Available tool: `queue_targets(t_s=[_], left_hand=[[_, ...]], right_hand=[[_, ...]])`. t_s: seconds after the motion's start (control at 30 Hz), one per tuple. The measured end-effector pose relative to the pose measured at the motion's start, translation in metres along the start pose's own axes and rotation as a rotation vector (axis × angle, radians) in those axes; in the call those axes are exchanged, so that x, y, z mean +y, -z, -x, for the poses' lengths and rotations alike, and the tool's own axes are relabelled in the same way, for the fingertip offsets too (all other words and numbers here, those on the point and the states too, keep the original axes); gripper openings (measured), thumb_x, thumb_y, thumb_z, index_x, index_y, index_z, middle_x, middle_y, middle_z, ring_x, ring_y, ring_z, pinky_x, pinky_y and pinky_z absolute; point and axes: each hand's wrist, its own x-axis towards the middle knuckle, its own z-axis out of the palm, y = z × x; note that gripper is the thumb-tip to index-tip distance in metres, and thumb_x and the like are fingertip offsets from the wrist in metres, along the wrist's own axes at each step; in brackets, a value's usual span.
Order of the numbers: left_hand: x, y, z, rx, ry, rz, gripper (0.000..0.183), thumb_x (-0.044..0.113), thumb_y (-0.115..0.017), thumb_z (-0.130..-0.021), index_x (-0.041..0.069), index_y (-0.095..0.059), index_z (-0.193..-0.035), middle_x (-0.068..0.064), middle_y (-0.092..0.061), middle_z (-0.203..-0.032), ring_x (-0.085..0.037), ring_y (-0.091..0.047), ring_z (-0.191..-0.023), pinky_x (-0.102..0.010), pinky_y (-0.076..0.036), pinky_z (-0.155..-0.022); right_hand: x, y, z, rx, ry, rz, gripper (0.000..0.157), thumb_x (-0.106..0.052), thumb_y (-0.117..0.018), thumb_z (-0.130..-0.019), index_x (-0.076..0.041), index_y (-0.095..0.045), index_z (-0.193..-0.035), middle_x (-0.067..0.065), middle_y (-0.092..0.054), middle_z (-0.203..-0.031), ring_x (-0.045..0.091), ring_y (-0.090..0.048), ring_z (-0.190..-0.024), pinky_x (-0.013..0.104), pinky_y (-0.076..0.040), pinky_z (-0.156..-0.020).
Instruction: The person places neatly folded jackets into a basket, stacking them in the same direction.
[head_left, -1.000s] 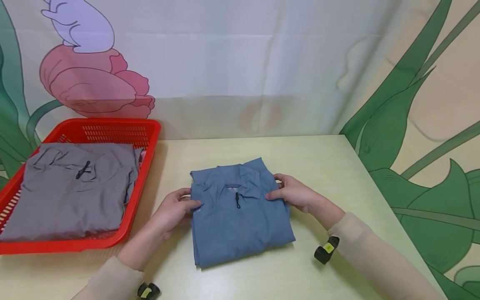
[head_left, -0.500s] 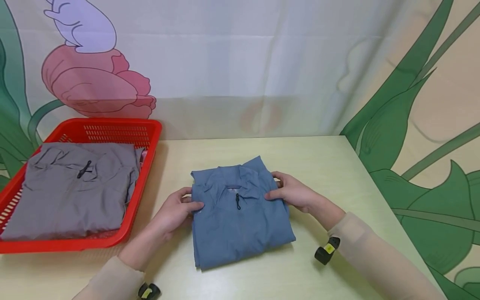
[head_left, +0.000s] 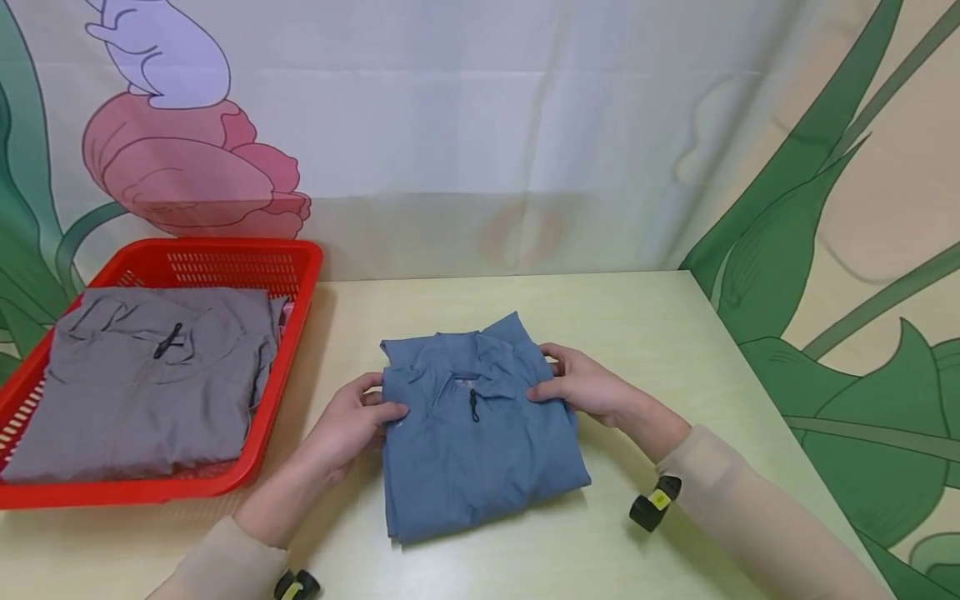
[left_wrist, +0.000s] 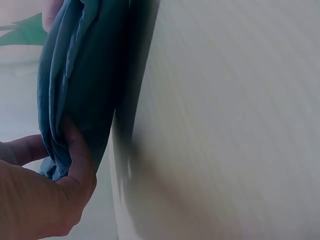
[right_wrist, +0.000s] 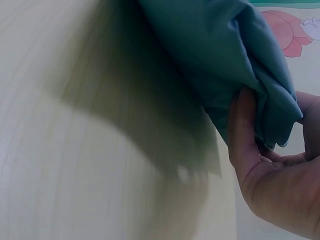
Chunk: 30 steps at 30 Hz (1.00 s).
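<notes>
A blue jacket (head_left: 480,467), folded into a rough square with its collar and a black zip pull (head_left: 474,406) on top, is at the middle of the table. My left hand (head_left: 351,427) pinches its left edge, thumb on top and fingers underneath. On the opposite edge, my right hand (head_left: 588,385) grips the cloth the same way. Both wrist views show the folded layers of the jacket (left_wrist: 95,65) between thumb and fingers. In the right wrist view a gap with shadow lies between the jacket (right_wrist: 200,45) and the table.
To the left stands a red plastic basket (head_left: 279,400) with a folded grey jacket (head_left: 150,400) in it. The pale wooden table (head_left: 622,312) ends at a printed curtain (head_left: 465,150) behind and at the right. Black wrist cameras (head_left: 654,502) hang under the sleeves.
The right hand and the right side of the jacket have shifted very slightly left. Both hands keep their hold on the cloth.
</notes>
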Motion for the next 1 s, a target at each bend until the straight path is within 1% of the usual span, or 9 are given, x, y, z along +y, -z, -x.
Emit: queue_targets(t_s=[0.13,0.23,0.43,0.57,0.7,0.83,0.9,1.0], left_hand=[[0.004,0.0,0.006,0.006,-0.014,-0.001,0.053,0.003,-0.062,-0.098,-0.004,-0.041,-0.146,-0.019,-0.061,-0.119,-0.02,-0.063,-0.088,-0.032,-0.057,-0.074],[0.01,0.0,0.012,0.005,-0.032,-0.003,0.052,0.003,-0.062,-0.098,-0.004,-0.041,-0.146,-0.018,-0.061,-0.118,-0.021,-0.062,-0.09,-0.032,-0.058,-0.075],[0.028,0.009,0.024,-0.03,-0.091,-0.023,0.054,0.006,-0.062,-0.1,-0.003,-0.038,-0.148,-0.021,-0.059,-0.128,-0.023,-0.061,-0.102,-0.034,-0.058,-0.084],[0.043,0.02,0.032,-0.063,-0.129,-0.045,0.058,0.006,-0.062,-0.1,-0.004,-0.035,-0.15,-0.022,-0.058,-0.129,-0.022,-0.063,-0.1,-0.033,-0.059,-0.083],[0.057,0.033,0.038,-0.07,-0.174,-0.078,0.059,0.008,-0.064,-0.1,-0.003,-0.036,-0.15,-0.019,-0.06,-0.126,-0.019,-0.064,-0.097,-0.032,-0.059,-0.08],[0.066,0.049,0.044,-0.063,-0.217,-0.136,0.061,0.012,-0.066,-0.1,-0.002,-0.036,-0.151,-0.019,-0.057,-0.13,-0.017,-0.063,-0.1,-0.03,-0.059,-0.082],[0.069,0.058,0.047,-0.052,-0.22,-0.164,0.062,0.014,-0.066,-0.1,-0.001,-0.034,-0.151,-0.019,-0.054,-0.132,-0.016,-0.062,-0.101,-0.029,-0.059,-0.082],[0.073,0.071,0.05,-0.031,-0.224,-0.173,0.061,0.015,-0.065,-0.101,0.001,-0.034,-0.151,-0.016,-0.052,-0.132,-0.016,-0.062,-0.101,-0.029,-0.059,-0.082]], right_hand=[[-0.005,0.001,0.002,-0.004,0.011,0.006,0.073,-0.001,-0.068,-0.091,0.001,-0.03,-0.154,0.022,-0.059,-0.133,0.028,-0.063,-0.113,0.039,-0.055,-0.094],[-0.011,0.001,0.004,-0.01,0.017,0.012,0.072,0.0,-0.067,-0.091,0.001,-0.03,-0.154,0.022,-0.058,-0.134,0.029,-0.062,-0.113,0.039,-0.055,-0.095],[-0.02,-0.002,0.007,-0.022,0.06,0.006,0.073,0.001,-0.065,-0.091,-0.001,-0.03,-0.155,0.022,-0.056,-0.137,0.03,-0.061,-0.116,0.041,-0.054,-0.096],[-0.029,-0.008,0.009,-0.02,0.102,-0.017,0.071,0.002,-0.065,-0.09,-0.002,-0.034,-0.153,0.022,-0.058,-0.135,0.031,-0.062,-0.115,0.041,-0.056,-0.094],[-0.043,-0.017,0.011,-0.002,0.143,-0.035,0.069,0.003,-0.065,-0.089,-0.003,-0.037,-0.152,0.02,-0.058,-0.136,0.032,-0.062,-0.116,0.041,-0.056,-0.094],[-0.058,-0.029,0.012,0.013,0.167,-0.047,0.066,0.003,-0.064,-0.088,-0.004,-0.041,-0.15,0.019,-0.058,-0.137,0.032,-0.062,-0.117,0.042,-0.055,-0.095],[-0.065,-0.035,0.012,0.016,0.175,-0.042,0.066,0.002,-0.064,-0.088,-0.004,-0.041,-0.15,0.018,-0.058,-0.137,0.032,-0.062,-0.118,0.042,-0.055,-0.096],[-0.075,-0.045,0.01,0.02,0.186,-0.031,0.067,0.002,-0.063,-0.088,-0.005,-0.041,-0.151,0.017,-0.059,-0.137,0.031,-0.063,-0.117,0.042,-0.055,-0.095]])
